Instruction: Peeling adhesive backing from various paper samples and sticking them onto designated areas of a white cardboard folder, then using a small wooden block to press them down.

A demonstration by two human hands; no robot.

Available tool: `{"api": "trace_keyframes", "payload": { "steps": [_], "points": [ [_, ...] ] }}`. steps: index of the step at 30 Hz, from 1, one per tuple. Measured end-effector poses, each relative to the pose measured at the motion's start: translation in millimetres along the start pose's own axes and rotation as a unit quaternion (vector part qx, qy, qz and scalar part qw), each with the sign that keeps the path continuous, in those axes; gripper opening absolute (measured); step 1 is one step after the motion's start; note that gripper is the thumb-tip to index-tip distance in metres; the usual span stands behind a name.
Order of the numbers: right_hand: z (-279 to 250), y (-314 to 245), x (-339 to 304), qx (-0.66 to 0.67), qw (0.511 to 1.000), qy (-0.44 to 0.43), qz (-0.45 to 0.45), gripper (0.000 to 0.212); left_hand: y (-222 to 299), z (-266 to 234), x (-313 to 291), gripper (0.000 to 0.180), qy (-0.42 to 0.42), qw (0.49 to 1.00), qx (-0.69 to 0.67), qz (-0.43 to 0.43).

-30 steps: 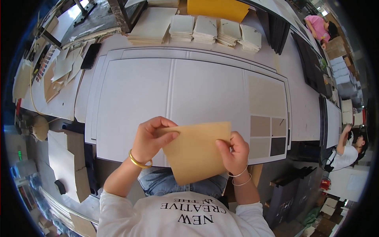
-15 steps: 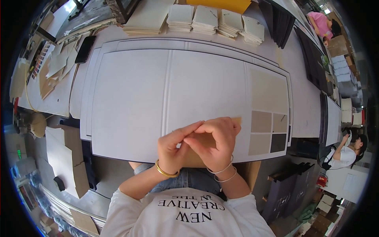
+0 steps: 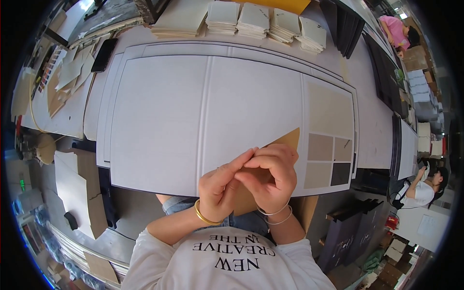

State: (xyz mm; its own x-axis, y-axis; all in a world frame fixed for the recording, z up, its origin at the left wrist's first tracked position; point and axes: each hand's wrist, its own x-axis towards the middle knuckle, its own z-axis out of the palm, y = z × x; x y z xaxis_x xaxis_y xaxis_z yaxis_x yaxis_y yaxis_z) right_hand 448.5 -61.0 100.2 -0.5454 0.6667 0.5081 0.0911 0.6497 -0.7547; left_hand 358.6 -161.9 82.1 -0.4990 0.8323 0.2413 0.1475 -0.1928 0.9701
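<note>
In front of my body, over the near edge of a large white folded board [image 3: 154, 116], both hands are together with their fingertips meeting. My right hand [image 3: 275, 176] is curled shut on a tan sheet [image 3: 292, 137]; one pointed corner sticks out beyond its knuckles, and another part shows below between my hands. My left hand [image 3: 220, 186] is closed in a pinch against the right fingertips, and whatever it grips is too small or hidden to tell. Beige, taupe and dark grey squares [image 3: 320, 147] fill the board's right panel.
More white boards lie under this one. Stacks of cream cards [image 3: 253, 20] stand at the back, with upright black panels [image 3: 340, 29] to their right. A phone [image 3: 104, 55] and paper scraps [image 3: 75, 72] lie at left. A person in white [image 3: 420, 191] is at far right.
The tan sheet has tilted up, so more of its corner shows beyond my right hand and more shows below. Both hands have shifted slightly to the right, still pinched together.
</note>
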Motion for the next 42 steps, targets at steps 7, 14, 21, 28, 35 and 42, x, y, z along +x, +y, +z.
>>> {"api": "trace_keyframes", "payload": {
  "steps": [7, 14, 21, 28, 35, 42],
  "points": [
    [-2, 0, 0, -0.023, 0.999, -0.018, -0.035, 0.017, 3, 3, 0, 0.037, 0.018, 0.998, -0.054, -0.009],
    [-5, -1, 3, -0.063, 0.996, -0.019, -0.061, 0.019, 3, 3, -1, 0.038, 0.014, 0.997, -0.075, -0.013],
    [-3, -1, 2, -0.011, 0.999, -0.042, -0.007, 0.021, 3, 0, -2, 0.041, 0.003, 0.999, -0.039, -0.006],
    [-2, -1, 3, -0.018, 0.999, -0.045, -0.008, 0.019, 3, 0, -2, 0.040, 0.008, 0.999, -0.032, -0.014],
    [-2, 5, 1, -0.003, 0.999, -0.050, -0.007, 0.016, -3, 1, -3, 0.040, 0.011, 1.000, -0.026, -0.001],
    [-2, 3, 2, -0.005, 0.999, -0.047, 0.022, 0.015, -9, 1, -5, 0.043, 0.003, 1.000, 0.003, -0.006]
  ]
}}
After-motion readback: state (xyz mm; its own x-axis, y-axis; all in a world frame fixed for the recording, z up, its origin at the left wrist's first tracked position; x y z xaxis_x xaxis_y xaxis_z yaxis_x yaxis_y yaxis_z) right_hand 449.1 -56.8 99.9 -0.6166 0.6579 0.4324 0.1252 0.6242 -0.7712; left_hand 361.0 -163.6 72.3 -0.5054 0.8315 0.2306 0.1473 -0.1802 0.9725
